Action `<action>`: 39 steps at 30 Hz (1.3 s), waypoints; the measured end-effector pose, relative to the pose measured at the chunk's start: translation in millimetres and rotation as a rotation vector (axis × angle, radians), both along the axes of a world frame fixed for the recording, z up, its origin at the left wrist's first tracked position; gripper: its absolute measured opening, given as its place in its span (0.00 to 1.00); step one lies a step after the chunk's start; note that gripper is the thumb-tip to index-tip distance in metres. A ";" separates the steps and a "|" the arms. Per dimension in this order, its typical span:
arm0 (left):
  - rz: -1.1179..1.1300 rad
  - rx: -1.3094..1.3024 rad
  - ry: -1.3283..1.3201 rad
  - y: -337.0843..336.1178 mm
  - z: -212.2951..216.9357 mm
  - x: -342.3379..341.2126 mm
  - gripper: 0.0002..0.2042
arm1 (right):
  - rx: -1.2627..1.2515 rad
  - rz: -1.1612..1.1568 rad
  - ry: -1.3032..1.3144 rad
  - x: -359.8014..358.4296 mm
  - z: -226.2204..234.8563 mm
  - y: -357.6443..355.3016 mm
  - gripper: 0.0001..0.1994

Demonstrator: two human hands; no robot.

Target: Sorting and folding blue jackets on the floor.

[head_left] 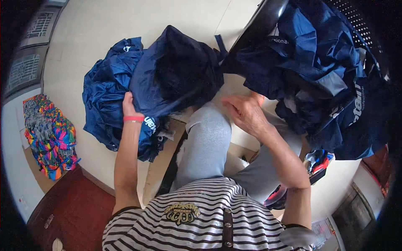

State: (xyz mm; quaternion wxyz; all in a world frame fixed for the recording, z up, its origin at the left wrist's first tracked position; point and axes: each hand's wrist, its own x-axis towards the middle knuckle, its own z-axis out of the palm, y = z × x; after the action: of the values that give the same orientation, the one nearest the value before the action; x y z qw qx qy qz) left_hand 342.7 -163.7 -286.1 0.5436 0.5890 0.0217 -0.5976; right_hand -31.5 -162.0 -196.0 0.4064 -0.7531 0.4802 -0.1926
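Note:
My left hand, with a pink band at the wrist, lies on a dark navy cloth bag atop a heap of like navy bags on the floor to my left. Its fingers press the fabric; I cannot see a firm grip. My right hand hovers over my knee, fingers apart, holding nothing. It is near a second, larger pile of navy bags on my right.
A black chair edge sits under the right pile. A bright multicoloured bundle lies far left on the pale floor. Red and blue items are by my right leg. A dark red surface is lower left.

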 end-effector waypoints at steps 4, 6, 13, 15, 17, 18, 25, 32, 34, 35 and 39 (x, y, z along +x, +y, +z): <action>-0.022 -0.251 0.197 33.3 36.2 18.1 0.19 | 0.012 -0.040 -0.090 35.9 -37.6 -13.9 0.08; 0.009 -0.236 0.202 39.4 46.0 9.2 0.20 | -0.060 -0.039 -0.098 59.1 -74.9 -40.3 0.07; 0.101 -0.273 0.360 14.7 74.3 -55.5 0.24 | 0.033 -0.104 -0.016 160.4 -278.0 -111.5 0.17; 0.161 -0.236 0.298 15.6 82.8 -61.8 0.26 | -0.001 -0.114 -0.030 189.4 -310.2 -106.7 0.20; 0.002 -0.209 0.016 24.9 78.0 -61.3 0.26 | -0.253 -0.327 0.307 214.8 -331.9 -95.5 0.22; 0.045 -0.169 -0.093 34.1 68.9 -59.6 0.27 | -0.380 -0.434 0.476 222.5 -341.3 -93.9 0.22; 0.344 -0.734 0.274 40.9 0.3 -58.2 0.23 | 0.075 -0.262 0.709 175.6 -419.2 -134.0 0.28; 0.289 -0.305 0.002 -29.4 91.5 -28.5 0.22 | 0.328 -0.027 0.313 139.4 -314.0 -133.2 0.13; 0.268 -0.283 -0.028 -29.0 121.7 -38.6 0.21 | 0.654 -0.317 -0.182 130.0 -233.1 -128.6 0.11; 0.248 -0.309 -0.012 -28.1 122.0 -40.6 0.21 | 0.626 -0.333 -0.187 116.9 -199.1 -124.8 0.11; 0.168 -0.400 0.049 -4.8 125.6 -49.2 0.19 | 0.522 -0.183 0.174 61.3 -55.2 -87.1 0.17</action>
State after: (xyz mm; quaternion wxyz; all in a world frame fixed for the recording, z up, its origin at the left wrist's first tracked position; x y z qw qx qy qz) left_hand 293.4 -168.5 -160.5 0.6968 0.4507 -0.0350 -0.5569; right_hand 29.9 -249.1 -251.2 0.5246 -0.5905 0.6124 -0.0329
